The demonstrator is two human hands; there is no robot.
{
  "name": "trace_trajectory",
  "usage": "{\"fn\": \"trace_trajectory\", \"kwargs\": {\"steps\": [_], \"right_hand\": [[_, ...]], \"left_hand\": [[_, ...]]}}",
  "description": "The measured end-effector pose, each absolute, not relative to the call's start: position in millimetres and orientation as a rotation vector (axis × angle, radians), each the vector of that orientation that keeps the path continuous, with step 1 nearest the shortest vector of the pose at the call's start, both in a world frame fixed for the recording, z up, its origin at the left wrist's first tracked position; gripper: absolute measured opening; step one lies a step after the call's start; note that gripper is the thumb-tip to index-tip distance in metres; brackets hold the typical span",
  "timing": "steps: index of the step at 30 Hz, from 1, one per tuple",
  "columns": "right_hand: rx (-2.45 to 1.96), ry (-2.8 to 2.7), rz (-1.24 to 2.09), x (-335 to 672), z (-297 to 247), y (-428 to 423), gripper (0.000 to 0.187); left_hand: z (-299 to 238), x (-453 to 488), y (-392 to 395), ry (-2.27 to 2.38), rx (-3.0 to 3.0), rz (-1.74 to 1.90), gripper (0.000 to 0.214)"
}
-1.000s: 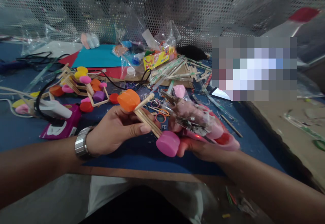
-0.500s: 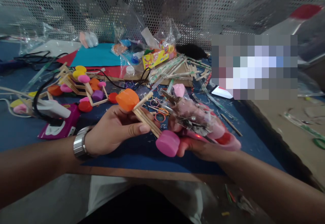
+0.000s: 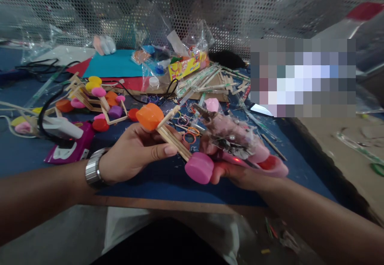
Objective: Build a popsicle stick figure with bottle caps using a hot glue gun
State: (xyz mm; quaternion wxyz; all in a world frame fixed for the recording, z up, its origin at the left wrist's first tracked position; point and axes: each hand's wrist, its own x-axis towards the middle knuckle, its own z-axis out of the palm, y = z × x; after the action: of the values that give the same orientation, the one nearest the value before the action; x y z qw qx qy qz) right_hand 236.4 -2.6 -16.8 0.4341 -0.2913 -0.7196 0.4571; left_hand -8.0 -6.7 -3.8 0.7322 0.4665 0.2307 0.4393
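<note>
In my left hand, thumb and fingers pinch a small bundle of wooden sticks. An orange rounded piece sits at its upper end, where a short stick juts out sideways. At the lower end is a pink rounded piece. My right hand is wrapped round a pink glue gun with a small red light and grimy plastic film over its front. Its dark nozzle points up and left, apart from the sticks. The right fingertips lie beside the pink piece; whether they touch it I cannot tell.
Stick frames with coloured rounded pieces stand at the left, behind a purple power strip with a white plug. Rubber bands lie behind my hands. Farther back are wrapped sticks, a yellow box and a blue sheet.
My right hand and the glue gun have shifted very slightly right. The pink piece has moved a touch to the right and up. Both grips stay the same.
</note>
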Motion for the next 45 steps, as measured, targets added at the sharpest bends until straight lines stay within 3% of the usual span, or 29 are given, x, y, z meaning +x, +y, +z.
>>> {"fn": "trace_trajectory", "kwargs": {"steps": [12,18,27,33,40,45], "right_hand": [[-0.637,-1.679,1.218,234,-17,-2,0.034],[-0.673,-1.631,1.04,234,-25,5,0.036],[-0.778,-1.643,0.922,233,-24,8,0.046],[-0.85,-1.743,0.844,232,-18,2,0.041],[-0.905,-1.829,0.8,234,-13,-3,0.053],[-0.883,-1.901,0.773,234,-11,0,0.046]], "left_hand": [[0,-8,-7,0.637,1.038,1.018,0.015],[-6,-10,-4,0.792,1.078,1.101,0.021],[2,-14,-5,0.965,1.611,1.189,0.015],[5,-9,-11,0.89,1.546,1.264,0.019],[4,-5,-13,0.827,1.4,1.225,0.021],[4,-11,-11,0.801,1.528,1.217,0.021]]}}
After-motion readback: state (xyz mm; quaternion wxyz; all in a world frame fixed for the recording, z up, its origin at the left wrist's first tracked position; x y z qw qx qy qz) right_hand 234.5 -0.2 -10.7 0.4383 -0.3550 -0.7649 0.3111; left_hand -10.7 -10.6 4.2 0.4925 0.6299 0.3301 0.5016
